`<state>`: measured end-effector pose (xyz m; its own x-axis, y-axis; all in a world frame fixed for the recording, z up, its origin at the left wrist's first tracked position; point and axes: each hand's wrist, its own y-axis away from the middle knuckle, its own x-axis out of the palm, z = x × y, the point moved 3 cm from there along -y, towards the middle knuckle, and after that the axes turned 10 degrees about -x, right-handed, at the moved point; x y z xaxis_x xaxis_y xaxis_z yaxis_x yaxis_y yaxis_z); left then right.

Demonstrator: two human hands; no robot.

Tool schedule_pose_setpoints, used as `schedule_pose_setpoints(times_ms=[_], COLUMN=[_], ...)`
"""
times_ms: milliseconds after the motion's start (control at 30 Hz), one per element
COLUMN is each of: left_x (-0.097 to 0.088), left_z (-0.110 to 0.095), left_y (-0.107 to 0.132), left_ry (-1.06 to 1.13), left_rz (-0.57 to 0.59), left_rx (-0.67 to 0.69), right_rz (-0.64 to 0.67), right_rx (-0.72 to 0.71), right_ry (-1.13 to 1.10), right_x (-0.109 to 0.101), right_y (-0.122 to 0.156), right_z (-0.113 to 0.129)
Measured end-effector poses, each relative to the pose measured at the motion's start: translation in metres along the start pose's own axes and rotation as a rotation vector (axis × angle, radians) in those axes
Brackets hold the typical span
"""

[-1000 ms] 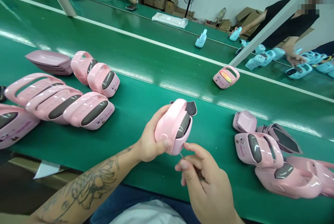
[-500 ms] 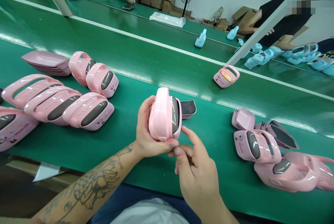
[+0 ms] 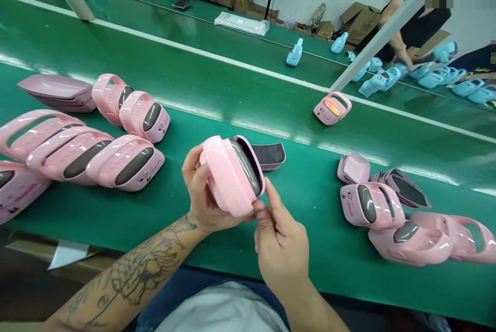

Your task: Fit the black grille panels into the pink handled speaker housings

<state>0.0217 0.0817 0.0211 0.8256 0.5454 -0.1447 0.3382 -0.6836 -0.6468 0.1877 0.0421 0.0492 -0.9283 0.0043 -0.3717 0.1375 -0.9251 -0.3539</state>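
Note:
A pink plastic device (image 3: 228,179) with a dark oval window is held off the table, tilted, its handle end toward me. My left hand (image 3: 198,195) is wrapped round its left side and underside, with fingers closed on it. On the device's right side a thin pink front panel (image 3: 251,155) stands partly apart from the body, leaving a dark gap. My right hand (image 3: 284,244) pinches the lower corner of that panel between thumb and forefinger. Just behind the device lies a small stack of dark-faced panels (image 3: 270,155).
Several pink devices (image 3: 135,164) and stacked pale panels (image 3: 58,87) are on the left. More pink devices (image 3: 411,241) and panels (image 3: 406,190) lie right. Beyond, one device (image 3: 332,109) glows orange. A slanted post (image 3: 382,32), blue devices (image 3: 377,83) and co-workers are farther back.
The device has turned in my left hand, so its top leans left and the panel gap shows wider. My right hand has closed to a pinch at the panel's lower corner.

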Motion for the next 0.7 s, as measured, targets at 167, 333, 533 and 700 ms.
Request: schedule_pose_setpoints(times_ms=[167,333,533,700], left_x=[-0.001,-0.018,-0.047,-0.047], left_z=[0.000,-0.029,-0.035,-0.028], left_y=[0.000,0.004,0.029,0.052], left_ry=[-0.022,-0.063,0.431,0.840], left_rz=[-0.126,-0.124,0.299,0.721], left_rx=[-0.062,-0.032,-1.187,-1.719], right_rz=[-0.071,0.048,0.247,0.314], right_rx=[0.071,0.060,-0.060,-0.108], right_ry=[-0.052,-0.027,0.728,0.839], right_x=[0.008,-0.009,-0.073,-0.094], right_y=[0.005,0.016,-0.009,-0.044], right_z=[-0.001,-0.006,-0.081,-0.131])
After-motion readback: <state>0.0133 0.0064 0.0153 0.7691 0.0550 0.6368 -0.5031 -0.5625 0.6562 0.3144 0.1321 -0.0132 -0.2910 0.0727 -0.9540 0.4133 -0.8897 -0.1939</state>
